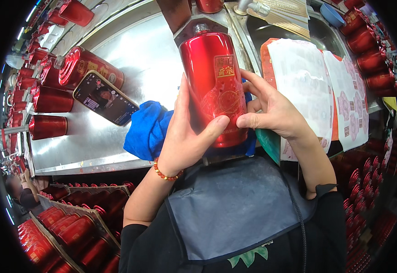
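Observation:
Both my hands hold a large glossy red bottle (203, 63) in front of my apron. Its clear threaded neck points away from me, and gold markings and a raised pattern show on the side facing up. My left hand (191, 125), with a beaded bracelet at the wrist, wraps the left side with the thumb lying on the lower part. My right hand (271, 107) grips the right side, its thumb near the base. A crumpled blue cloth (147, 129) lies beside my left hand, and more blue cloth shows beneath the bottle.
A phone (105, 98) leans on a red bottle lying on the metal table (89, 154). Printed decal sheets (303, 86) lie at the right, before a sink (275, 29) with a tap. Red bottles fill boxes (66, 223) lower left and racks at the right. Another person (25, 193) is far left.

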A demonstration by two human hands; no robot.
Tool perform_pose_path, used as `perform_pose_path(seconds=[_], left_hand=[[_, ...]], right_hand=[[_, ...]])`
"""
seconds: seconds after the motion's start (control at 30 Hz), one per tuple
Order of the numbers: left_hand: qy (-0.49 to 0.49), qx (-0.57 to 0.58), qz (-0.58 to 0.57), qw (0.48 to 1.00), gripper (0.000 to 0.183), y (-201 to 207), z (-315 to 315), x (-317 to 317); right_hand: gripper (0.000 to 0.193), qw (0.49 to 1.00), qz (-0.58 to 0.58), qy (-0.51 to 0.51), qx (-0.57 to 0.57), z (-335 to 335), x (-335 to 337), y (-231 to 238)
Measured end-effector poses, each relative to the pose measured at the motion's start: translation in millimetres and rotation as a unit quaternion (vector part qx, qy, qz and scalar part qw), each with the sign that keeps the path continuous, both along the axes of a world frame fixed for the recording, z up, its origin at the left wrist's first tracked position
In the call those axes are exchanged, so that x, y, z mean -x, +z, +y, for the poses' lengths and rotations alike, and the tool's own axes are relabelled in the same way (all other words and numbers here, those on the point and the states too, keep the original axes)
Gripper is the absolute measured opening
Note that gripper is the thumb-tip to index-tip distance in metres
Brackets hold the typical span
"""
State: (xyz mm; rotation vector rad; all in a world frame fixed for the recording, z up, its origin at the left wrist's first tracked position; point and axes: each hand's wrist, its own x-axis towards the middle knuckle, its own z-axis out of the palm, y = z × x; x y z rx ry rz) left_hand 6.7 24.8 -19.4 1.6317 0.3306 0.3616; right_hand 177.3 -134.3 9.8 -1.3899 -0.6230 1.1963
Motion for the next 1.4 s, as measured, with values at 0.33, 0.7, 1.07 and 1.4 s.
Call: perform_pose_path(seconds=[0.33, 0.7, 1.07, 1.4], left_hand=[[0.001, 0.090, 0.008, 0.996, 0.073, 9, -3, 1], [0.081, 0.157, -0.056, 0.983, 0.056, 29, 1, -41], [0.076, 0.160, -0.028, 0.984, 0.042, 28, 7, -43], [0.043, 0.142, -0.039, 0.988, 0.055, 19, 4, -18]], right_hand=[[0.115, 1.000, -0.001, 0.000, 0.002, -1, -2, -4], [0.085, 0.996, 0.069, -0.050, -0.028, 0, 2, 1], [0.097, 0.998, 0.001, -0.050, -0.035, 0, 12, 1], [0.100, 0.997, 0.043, -0.053, -0.023, 1, 8, 1]])
